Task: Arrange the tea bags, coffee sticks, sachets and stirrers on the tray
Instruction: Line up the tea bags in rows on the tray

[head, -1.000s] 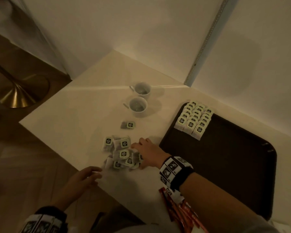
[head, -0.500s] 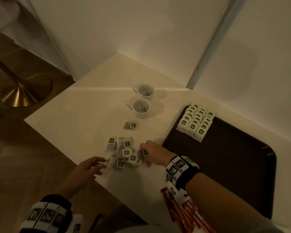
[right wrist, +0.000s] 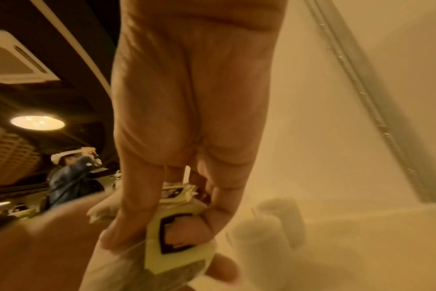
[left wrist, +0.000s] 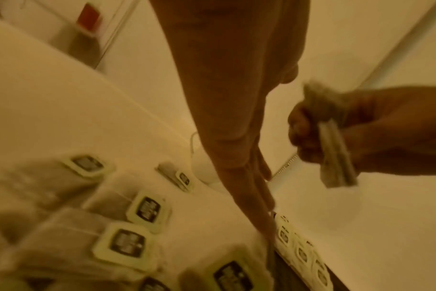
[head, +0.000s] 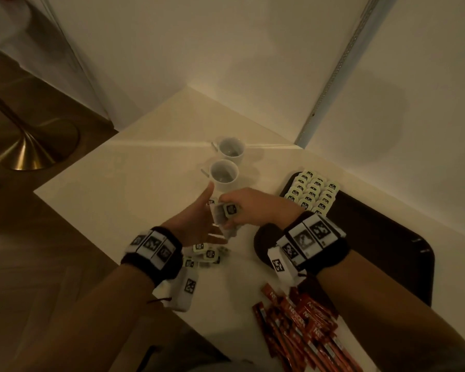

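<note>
Smooth, glossy cream tabletop [head: 134, 183]; matt dark plastic tray [head: 387, 251]; paper tea bags [head: 313, 191]; glossy red foil sticks [head: 301, 326]; glazed white cups [head: 224, 175].

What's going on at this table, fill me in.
A person is sorting tea bags onto a dark tray. The right hand grips a small bunch of tea bags above the table, and the left hand is held open and flat beside it. Neat rows of tea bags already fill the tray's far corner. A loose pile lies on the table, red coffee sticks wait nearby, and two white cups stand behind.
</note>
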Demonstrator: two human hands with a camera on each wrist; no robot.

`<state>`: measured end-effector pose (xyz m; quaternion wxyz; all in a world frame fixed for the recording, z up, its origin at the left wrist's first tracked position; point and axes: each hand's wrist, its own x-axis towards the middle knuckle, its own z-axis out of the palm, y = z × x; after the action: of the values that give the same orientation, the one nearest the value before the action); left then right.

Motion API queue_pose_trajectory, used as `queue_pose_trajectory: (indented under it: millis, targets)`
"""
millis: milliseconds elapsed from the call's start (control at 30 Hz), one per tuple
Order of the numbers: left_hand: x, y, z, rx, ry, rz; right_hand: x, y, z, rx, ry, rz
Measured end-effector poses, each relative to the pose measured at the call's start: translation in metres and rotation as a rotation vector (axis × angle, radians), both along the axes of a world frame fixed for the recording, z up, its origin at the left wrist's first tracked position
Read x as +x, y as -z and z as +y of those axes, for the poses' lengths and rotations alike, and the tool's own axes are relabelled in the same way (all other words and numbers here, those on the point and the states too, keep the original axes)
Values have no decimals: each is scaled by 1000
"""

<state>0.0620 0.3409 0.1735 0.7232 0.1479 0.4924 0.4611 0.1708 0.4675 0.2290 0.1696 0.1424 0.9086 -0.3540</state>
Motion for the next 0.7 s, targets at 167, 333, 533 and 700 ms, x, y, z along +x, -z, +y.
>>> queue_pose_trajectory:
  millis: [167,333,533,700]
  targets:
    - [-5,-2,13,20,-28,-192,-16,-12,3,13,27,105]
    - [-36,7,-11,84,-154,-302,-16,8,18,-153,458,343]
    - [-55,12,-15,45,-389,-413,-36,94,1,111,44,-106]
    - [-56,11,-4,-104,-569,-398,-43,129,-8,321,-19,-48]
